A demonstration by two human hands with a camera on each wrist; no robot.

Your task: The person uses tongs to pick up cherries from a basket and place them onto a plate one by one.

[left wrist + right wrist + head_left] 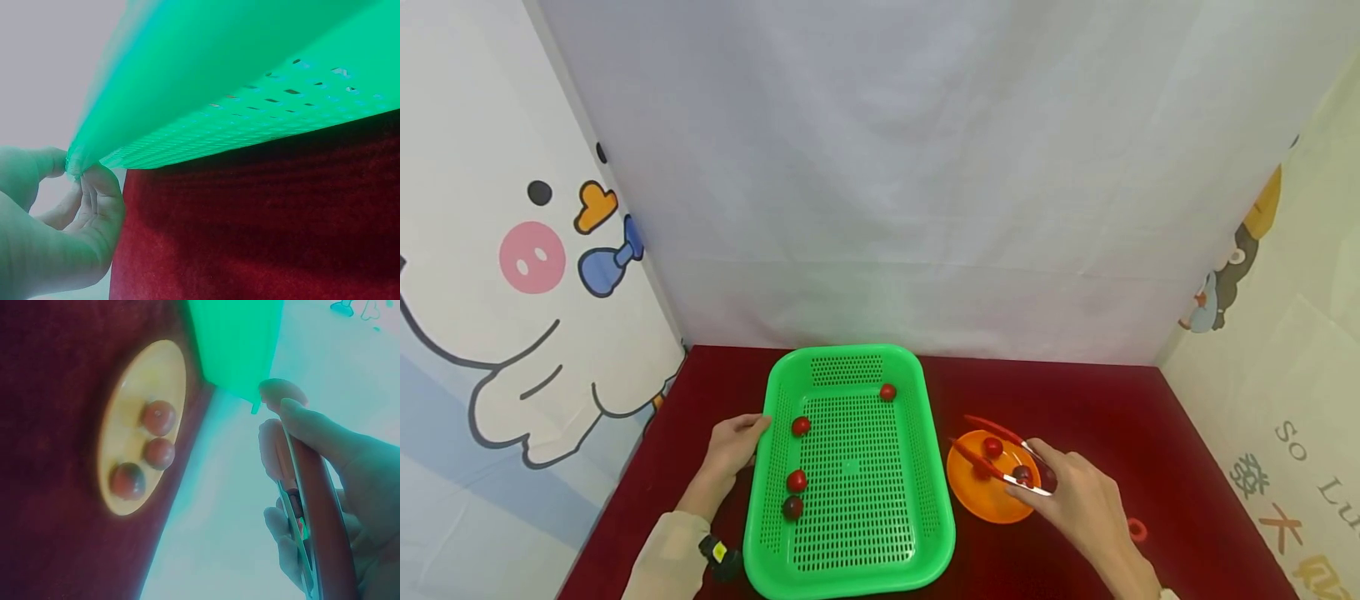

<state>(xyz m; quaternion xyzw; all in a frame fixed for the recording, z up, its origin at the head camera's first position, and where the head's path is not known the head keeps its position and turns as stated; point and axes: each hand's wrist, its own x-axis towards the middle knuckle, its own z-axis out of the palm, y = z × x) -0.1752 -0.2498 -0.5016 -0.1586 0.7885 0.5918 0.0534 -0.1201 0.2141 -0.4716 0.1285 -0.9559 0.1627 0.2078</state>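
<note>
My left hand point(730, 450) pinches the left rim of a green plastic basket point(944, 533), thumb on one side and fingers underneath in the left wrist view. Several cherry tomatoes lie inside, among them a red one point(887, 392) near the far right corner and a dark one point(792, 508) at the left. To the right of the basket, an orange plate point(996, 507) bears three tomatoes, including a red one point(992, 447) and a darker one point(128, 481). My right hand point(1078, 496) grips red-tipped tongs point(319, 500), their arms spread above the plate with nothing between the tips.
A dark red cloth point(1037, 383) covers the table. Right of my right hand lies a small red ring point(1144, 531). A pale curtain point(887, 183) hangs behind, with printed cartoon sheets at both sides. A black strap with a yellow patch point(718, 554) sits by my left wrist.
</note>
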